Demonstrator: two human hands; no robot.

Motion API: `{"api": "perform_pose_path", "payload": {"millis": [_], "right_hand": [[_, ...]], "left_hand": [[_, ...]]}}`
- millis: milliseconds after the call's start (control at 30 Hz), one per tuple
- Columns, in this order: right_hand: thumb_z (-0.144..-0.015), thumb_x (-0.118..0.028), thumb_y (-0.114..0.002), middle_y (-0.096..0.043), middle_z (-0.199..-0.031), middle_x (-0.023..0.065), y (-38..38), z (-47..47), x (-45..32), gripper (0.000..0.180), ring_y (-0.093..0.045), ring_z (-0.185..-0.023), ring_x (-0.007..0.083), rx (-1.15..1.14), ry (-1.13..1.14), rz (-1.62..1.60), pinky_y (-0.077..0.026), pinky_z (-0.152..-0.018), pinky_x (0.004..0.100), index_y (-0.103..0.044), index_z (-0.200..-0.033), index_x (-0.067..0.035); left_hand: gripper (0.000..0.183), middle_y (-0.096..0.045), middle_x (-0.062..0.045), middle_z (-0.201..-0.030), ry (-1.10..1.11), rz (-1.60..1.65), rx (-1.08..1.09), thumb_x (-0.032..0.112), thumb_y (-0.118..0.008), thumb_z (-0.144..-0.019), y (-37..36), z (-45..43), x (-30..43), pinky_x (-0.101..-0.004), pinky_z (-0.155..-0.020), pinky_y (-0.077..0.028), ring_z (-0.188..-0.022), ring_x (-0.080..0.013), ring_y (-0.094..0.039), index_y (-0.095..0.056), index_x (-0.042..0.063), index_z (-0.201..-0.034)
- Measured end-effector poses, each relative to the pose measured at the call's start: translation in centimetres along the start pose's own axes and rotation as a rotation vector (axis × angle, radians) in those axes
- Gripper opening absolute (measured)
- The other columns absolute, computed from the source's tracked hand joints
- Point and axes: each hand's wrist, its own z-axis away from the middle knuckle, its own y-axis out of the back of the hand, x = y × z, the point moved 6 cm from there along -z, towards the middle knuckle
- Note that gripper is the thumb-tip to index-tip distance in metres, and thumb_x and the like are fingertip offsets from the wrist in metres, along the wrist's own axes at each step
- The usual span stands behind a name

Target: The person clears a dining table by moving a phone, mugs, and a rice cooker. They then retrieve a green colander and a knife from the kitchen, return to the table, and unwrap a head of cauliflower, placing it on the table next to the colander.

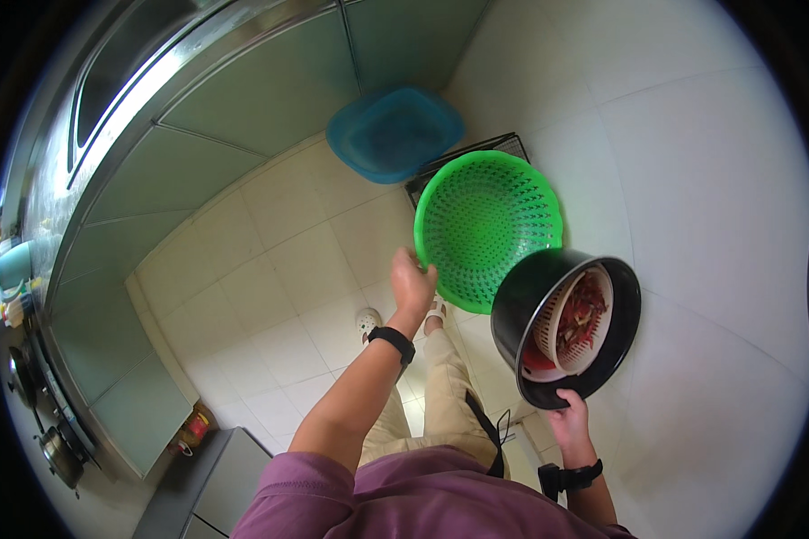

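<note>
My left hand (414,285) grips the near-left rim of a bright green plastic colander (480,219), whose perforated inside shows nothing in it. To its right, my right hand (569,419) holds the rim of a deep black pot (522,306), thumb over the edge. The pot is tilted. Inside it sits a small white slotted basket (593,360) with dried red chillies (583,313) or similar red bits in it. Something red shows beneath the basket. The pot overlaps the colander's lower right edge in view.
A blue plastic basin (394,135) stands by the green cabinets (270,81), beside a black wire rack (512,145) partly hidden by the colander. White wall tiles (708,202) rise on the right. At far left are a steel sink (128,60) and a pan (61,458).
</note>
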Motion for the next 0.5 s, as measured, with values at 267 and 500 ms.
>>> {"api": "perform_pose_path", "payload": {"millis": [267, 500], "right_hand": [[-0.081, -0.007, -0.056, -0.055, -0.075, -0.0005, 4.9, 1.8, 1.0, 0.006, -0.047, -0.055, 0.0086, 0.032, -0.016, 0.011, -0.033, -0.044, 0.0206, -0.056, -0.087, -0.008], [-0.081, -0.007, -0.056, -0.057, -0.076, -0.0002, 5.9, 1.2, 1.7, 0.006, -0.048, -0.056, 0.0095, 0.014, -0.05, -0.049, -0.035, -0.046, 0.0213, -0.056, -0.086, -0.009]], "left_hand": [[0.026, -0.057, -0.019, -0.066, -0.011, -0.061, -0.043, 0.016, -0.069, -0.068, -0.6, -1.1, 1.0, -0.0443, -0.06, -0.047, -0.064, -0.038, -0.058, -0.053, 0.0, -0.08], [0.021, -0.06, -0.017, -0.067, -0.048, 0.032, -0.139, 0.014, -0.066, -0.072, -0.8, -1.6, 1.0, -0.0391, -0.058, -0.048, -0.06, -0.0274, -0.06, -0.059, -0.003, -0.082]]}}
